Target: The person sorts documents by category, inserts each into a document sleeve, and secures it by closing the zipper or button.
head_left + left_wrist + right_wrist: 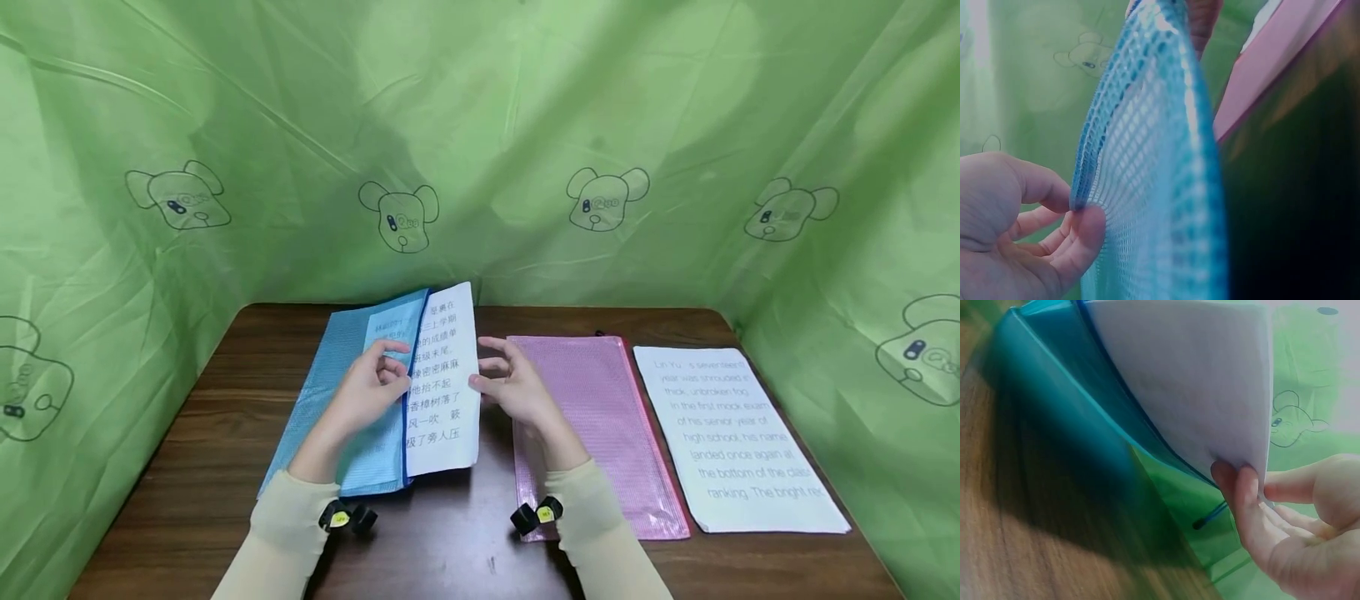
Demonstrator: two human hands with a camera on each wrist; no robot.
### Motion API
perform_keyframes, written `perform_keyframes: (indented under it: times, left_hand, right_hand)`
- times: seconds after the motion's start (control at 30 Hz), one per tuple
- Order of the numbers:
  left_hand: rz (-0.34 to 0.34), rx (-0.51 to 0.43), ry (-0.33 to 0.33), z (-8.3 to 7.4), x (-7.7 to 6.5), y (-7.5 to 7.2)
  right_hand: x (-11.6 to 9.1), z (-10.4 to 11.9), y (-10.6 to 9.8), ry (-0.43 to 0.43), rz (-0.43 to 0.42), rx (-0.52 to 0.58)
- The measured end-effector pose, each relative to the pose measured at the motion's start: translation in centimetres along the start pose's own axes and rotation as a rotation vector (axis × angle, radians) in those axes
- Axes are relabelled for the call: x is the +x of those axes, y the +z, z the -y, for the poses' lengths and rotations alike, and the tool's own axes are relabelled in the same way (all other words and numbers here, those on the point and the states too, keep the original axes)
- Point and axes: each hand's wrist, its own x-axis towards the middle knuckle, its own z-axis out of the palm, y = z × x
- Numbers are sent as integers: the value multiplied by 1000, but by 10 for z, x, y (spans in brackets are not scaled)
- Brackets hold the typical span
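Observation:
A blue mesh zipper pouch (311, 425) stands partly tilted on the left of the table, its long side facing right. White paper printed with large Chinese characters (442, 429) sticks out of that side, its left part inside the pouch. My left hand (367, 392) pinches the pouch's edge between thumb and forefinger, as the left wrist view shows with the mesh (1141, 144) close up. With thumb and fingers, my right hand (521, 396) grips the paper's outer edge; in the right wrist view the paper's blank back (1191, 375) and a zipper pull (1200, 523) are visible.
Right of the blue pouch lies a pink mesh zipper pouch (600, 442), partly under my right forearm. Beyond it, a white sheet with English text (738, 442) lies flat near the right edge of the wooden table (187, 483). A green curtain (495, 125) encloses the back and sides.

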Motion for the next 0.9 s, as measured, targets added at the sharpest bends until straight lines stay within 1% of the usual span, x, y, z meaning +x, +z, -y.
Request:
perform_keyframes:
  times: [0.2,0.33,0.53,0.7,0.9]
  left_hand:
    - [0,9,12,0,1,5]
    - [6,9,24,-1,1,8]
    - [10,0,49,-4,0,13]
    - [5,7,44,-6,0,16]
    - [13,17,42,-8,-1,17]
  right_hand:
    - [0,-4,10,3,13,9]
    - [-1,-6,18,-2,5,21]
    - [-2,-8,28,-13,-2,-16]
    - [-3,-9,31,-24,-3,-25]
    - [-4,-10,33,-47,0,-55]
